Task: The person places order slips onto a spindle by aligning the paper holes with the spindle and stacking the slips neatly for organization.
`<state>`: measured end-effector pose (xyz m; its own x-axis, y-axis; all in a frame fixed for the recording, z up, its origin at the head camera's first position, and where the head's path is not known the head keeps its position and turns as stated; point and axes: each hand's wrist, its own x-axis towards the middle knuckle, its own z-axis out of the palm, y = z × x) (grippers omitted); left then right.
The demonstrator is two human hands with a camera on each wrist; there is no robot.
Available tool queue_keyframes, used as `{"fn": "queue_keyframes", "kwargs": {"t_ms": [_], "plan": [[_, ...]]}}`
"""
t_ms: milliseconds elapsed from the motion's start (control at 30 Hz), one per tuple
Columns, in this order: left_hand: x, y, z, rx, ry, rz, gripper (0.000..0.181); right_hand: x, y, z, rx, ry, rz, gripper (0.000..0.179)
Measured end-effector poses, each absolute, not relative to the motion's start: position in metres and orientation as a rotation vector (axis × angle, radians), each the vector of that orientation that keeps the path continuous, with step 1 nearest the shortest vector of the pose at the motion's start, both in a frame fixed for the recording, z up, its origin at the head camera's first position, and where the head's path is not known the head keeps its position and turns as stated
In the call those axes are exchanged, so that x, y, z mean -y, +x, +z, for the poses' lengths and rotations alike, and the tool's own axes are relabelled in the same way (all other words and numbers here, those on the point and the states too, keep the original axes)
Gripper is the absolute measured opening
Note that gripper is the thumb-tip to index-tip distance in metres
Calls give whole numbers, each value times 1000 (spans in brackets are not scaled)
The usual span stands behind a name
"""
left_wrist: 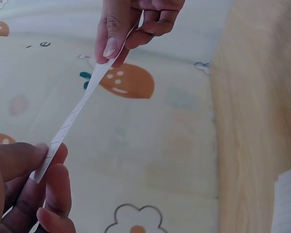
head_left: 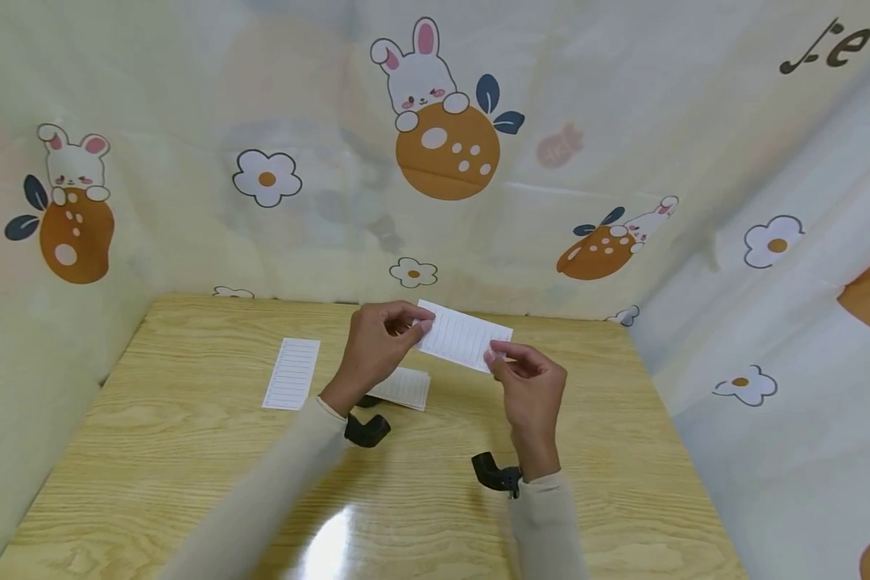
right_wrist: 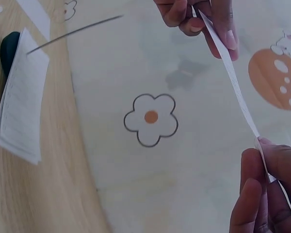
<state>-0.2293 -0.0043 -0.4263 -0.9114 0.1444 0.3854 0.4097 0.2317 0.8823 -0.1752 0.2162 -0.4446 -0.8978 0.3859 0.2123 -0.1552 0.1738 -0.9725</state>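
Observation:
A white lined paper card (head_left: pixel 464 337) is stretched between both hands above the table. My left hand (head_left: pixel 380 342) pinches its left end between thumb and fingers; my right hand (head_left: pixel 532 391) pinches the lower right corner. Seen almost edge-on in the left wrist view, the card (left_wrist: pixel 75 114) looks like a narrow strip. A stack of similar lined cards (head_left: pixel 404 388) lies on the table beneath the left hand, partly hidden by it. Farther left, a single lined card (head_left: pixel 292 373) lies flat.
The wooden table (head_left: pixel 609 451) meets a patterned curtain (head_left: pixel 319 234) at the back. A black wrist mount (head_left: pixel 496 474) sits by the right wrist. In the right wrist view, a dark object (right_wrist: pixel 9 53) shows behind the stack, and a thin dark line (right_wrist: pixel 75 34) extends from it.

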Motion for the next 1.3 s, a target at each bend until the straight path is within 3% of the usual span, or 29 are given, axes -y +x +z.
{"fn": "queue_keyframes", "kwargs": {"t_ms": [700, 1300], "plan": [[59, -226, -432, 2334, -432, -1689, 6, -176, -189, -440, 2174, -129, 1853, 15], [76, -237, -448, 2371, -312, -1655, 6, -157, -208, -454, 2226, -78, 1807, 11]]}}
